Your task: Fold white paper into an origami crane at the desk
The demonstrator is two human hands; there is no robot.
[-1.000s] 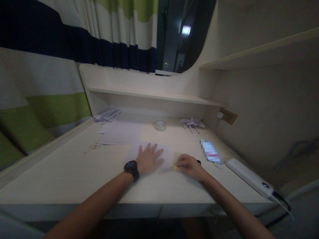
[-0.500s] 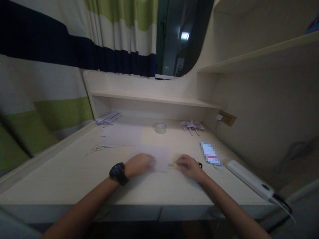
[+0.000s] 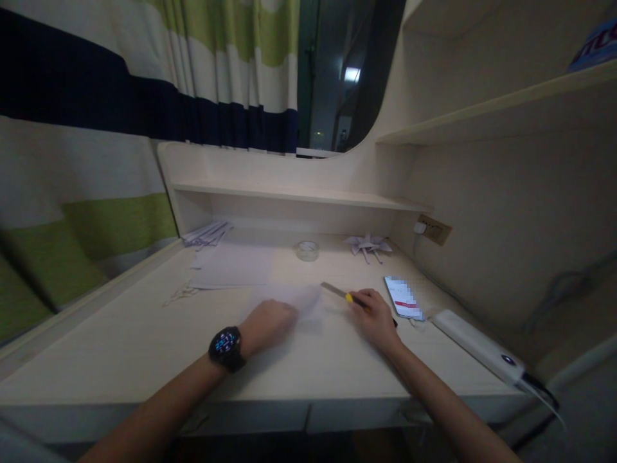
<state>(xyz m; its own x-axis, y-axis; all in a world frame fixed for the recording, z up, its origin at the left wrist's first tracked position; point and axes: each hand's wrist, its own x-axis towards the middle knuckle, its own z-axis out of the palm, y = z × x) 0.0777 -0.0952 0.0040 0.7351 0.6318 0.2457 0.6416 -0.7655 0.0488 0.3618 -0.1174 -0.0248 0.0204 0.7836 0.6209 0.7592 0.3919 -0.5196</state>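
My right hand (image 3: 373, 318) is wrapped round a black and yellow utility knife (image 3: 349, 298). The knife's long blade is out and points to the upper left, over the desk. My left hand (image 3: 270, 326), with a dark watch on its wrist, is closed on the near edge of a white sheet of paper (image 3: 301, 301). That sheet is smeared by motion, and its right side looks lifted off the desk. The left fingertips are blurred and partly hidden. Behind the left hand lies a stack of white paper (image 3: 234, 265).
Folded paper strips (image 3: 207, 234) lie at the back left. A roll of clear tape (image 3: 307, 251) and paper pinwheels (image 3: 367, 245) stand at the back. To the right are a phone (image 3: 403, 298) and a white power strip (image 3: 477, 344) with cables. A shelf (image 3: 289, 195) spans the back.
The knife has swung from lying nearly level by the sheet's edge to pointing up and left, apart from my left hand. The sheet has shifted and blurred in my left hand.
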